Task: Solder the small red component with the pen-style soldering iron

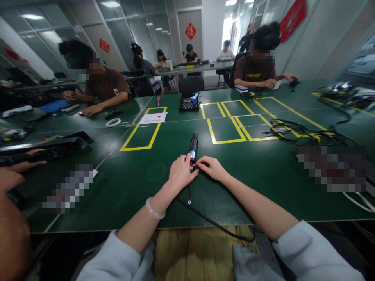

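A slim dark tool with a blue band (pixel 193 145) lies on the green table (pixel 252 179), pointing away from me, with a black cable (pixel 211 220) running from its near end toward my lap. My left hand (pixel 181 173) is closed around the tool's near end. My right hand (pixel 211 167) pinches the same end from the right, fingertips on a small red part. A pale bangle sits on my left wrist.
Yellow tape rectangles (pixel 227 125) mark the table ahead. A black parts tray (pixel 187 102), a white paper (pixel 153 118) and a tape ring (pixel 113 122) lie beyond. Tangled black cables (pixel 293 128) spread at right. Other people sit at left and far right; another person's hand (pixel 17 171) is near left.
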Action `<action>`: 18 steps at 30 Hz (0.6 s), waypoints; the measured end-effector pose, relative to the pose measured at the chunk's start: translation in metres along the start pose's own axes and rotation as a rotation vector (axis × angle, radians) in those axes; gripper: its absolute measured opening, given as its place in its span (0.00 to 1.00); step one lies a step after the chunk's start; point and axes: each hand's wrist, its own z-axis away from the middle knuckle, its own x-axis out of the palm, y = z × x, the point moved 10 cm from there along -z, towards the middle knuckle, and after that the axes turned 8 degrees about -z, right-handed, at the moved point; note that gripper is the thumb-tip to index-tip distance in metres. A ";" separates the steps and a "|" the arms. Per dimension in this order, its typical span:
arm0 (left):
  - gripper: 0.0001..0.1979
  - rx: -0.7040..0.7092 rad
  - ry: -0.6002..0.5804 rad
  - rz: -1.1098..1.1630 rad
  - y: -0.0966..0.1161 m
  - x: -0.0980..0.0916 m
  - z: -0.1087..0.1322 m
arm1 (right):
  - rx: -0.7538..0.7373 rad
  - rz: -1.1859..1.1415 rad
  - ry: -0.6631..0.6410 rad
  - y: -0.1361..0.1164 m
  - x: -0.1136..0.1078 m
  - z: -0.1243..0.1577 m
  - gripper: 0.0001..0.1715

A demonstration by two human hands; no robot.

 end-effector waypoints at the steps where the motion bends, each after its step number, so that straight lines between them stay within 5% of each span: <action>1: 0.30 -0.009 0.002 -0.015 0.000 0.000 -0.001 | 0.000 -0.007 -0.004 0.000 0.000 0.000 0.07; 11: 0.34 -0.001 0.016 -0.063 -0.012 -0.001 -0.005 | 0.049 -0.113 -0.022 0.004 0.001 0.002 0.10; 18: 0.34 -0.014 -0.039 -0.147 -0.076 -0.003 0.020 | 0.071 -0.127 -0.052 0.006 0.003 0.003 0.11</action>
